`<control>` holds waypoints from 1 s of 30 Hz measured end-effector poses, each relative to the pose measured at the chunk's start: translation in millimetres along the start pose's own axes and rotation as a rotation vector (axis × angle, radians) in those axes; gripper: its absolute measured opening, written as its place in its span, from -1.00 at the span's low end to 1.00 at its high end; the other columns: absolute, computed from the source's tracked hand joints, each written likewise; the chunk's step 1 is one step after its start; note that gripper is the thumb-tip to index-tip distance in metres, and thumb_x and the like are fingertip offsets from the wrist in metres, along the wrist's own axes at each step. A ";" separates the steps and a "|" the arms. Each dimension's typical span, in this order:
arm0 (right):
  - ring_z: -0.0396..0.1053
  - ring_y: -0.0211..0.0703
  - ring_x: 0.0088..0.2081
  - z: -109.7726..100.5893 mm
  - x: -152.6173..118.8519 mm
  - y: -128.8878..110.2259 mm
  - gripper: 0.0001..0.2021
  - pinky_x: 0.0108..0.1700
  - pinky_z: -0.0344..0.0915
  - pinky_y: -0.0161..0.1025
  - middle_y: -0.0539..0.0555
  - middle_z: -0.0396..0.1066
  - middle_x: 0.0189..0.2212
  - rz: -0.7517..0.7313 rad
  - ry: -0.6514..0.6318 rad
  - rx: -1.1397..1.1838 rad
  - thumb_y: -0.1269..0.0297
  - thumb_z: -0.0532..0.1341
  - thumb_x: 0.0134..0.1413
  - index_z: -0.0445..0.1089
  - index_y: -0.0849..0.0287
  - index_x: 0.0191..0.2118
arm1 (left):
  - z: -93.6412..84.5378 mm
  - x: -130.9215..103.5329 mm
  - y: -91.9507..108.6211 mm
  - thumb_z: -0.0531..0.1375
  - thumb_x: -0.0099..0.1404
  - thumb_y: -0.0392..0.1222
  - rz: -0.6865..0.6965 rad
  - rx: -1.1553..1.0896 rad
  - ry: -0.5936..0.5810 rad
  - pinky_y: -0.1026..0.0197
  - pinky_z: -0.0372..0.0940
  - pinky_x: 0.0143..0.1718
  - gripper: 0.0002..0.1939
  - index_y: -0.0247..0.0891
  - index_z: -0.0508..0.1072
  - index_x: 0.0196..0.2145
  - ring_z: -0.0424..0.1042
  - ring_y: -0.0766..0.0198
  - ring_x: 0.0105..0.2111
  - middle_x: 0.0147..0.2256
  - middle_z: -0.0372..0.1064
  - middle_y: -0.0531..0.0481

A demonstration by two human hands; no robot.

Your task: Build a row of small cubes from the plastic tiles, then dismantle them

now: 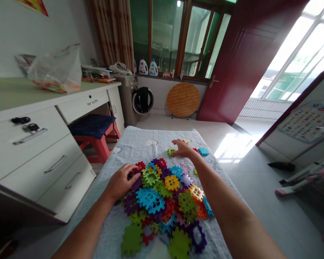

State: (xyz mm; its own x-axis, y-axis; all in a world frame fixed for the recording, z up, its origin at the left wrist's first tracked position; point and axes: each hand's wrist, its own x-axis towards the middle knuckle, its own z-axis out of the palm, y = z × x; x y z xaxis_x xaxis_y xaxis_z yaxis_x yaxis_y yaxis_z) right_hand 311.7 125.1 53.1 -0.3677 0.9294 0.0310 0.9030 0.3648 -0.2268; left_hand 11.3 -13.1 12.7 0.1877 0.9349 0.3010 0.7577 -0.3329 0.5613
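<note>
A pile of colourful interlocking plastic pieces lies on a cloth-covered table (148, 142), with blue pieces (150, 199), a yellow piece (172, 183) and green pieces (179, 243) among them. My left hand (121, 181) rests at the pile's left edge, thumb and fingers apart, next to a purple piece (135, 184). Beyond the pile, my right hand (181, 148) reaches over the cloth with fingers spread, beside a small green piece (171, 151); its fingertips are partly at that piece. A light blue piece (203, 151) lies to the right of this hand.
On the left stand a white desk (83, 105) with a plastic bag (59, 72) and a red stool (98, 144) with a dark cushion. A washing machine (129, 97), a round wooden board (183, 99) and a red door (243, 54) are farther back.
</note>
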 end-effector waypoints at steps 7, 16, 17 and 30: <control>0.36 -0.10 -0.15 -20.4 -75.1 7.7 -0.61 -0.10 0.21 -0.22 0.13 0.44 -0.17 -0.102 0.053 0.194 0.31 0.24 -0.05 0.37 0.22 -0.03 | -1.2 0.1 2.2 0.08 0.28 0.12 0.020 -0.005 0.010 0.14 0.32 -0.06 -0.63 -0.20 0.46 -0.20 0.42 0.14 -0.14 -0.16 0.43 -0.08; 0.36 -0.09 -0.18 12.1 -123.1 -29.0 -0.51 -0.11 0.23 -0.19 0.12 0.47 -0.21 0.007 0.081 0.326 0.32 0.26 -0.07 0.31 0.20 0.06 | 0.6 -1.1 4.2 0.09 0.28 0.11 0.056 -0.006 0.047 0.17 0.33 -0.09 -0.64 -0.20 0.48 -0.21 0.43 0.16 -0.16 -0.18 0.45 -0.05; 0.36 -0.07 -0.17 16.2 -121.6 -31.8 -0.49 -0.09 0.22 -0.17 0.13 0.47 -0.21 0.011 0.104 0.328 0.35 0.26 -0.09 0.30 0.21 0.07 | 0.5 -1.4 4.1 0.09 0.28 0.12 0.053 -0.010 0.052 0.18 0.33 -0.10 -0.64 -0.20 0.48 -0.21 0.44 0.17 -0.17 -0.19 0.45 -0.05; 0.09 -0.38 -0.56 30.8 -118.2 -30.2 -0.83 -0.50 0.03 -0.39 -0.13 0.17 -0.60 -0.002 0.212 0.665 0.45 0.14 -0.16 0.39 0.18 -0.35 | 0.4 -1.4 2.7 0.09 0.26 0.14 0.034 -0.020 0.042 0.19 0.36 -0.15 -0.61 -0.20 0.47 -0.19 0.46 0.19 -0.24 -0.17 0.44 -0.05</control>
State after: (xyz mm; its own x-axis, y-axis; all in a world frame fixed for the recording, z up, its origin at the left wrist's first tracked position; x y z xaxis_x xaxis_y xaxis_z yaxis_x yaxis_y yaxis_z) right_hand 321.1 2.5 26.4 -0.2566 0.9444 0.2057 0.5500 0.3176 -0.7724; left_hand 13.3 -15.2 13.5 0.1863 0.9174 0.3517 0.7385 -0.3669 0.5656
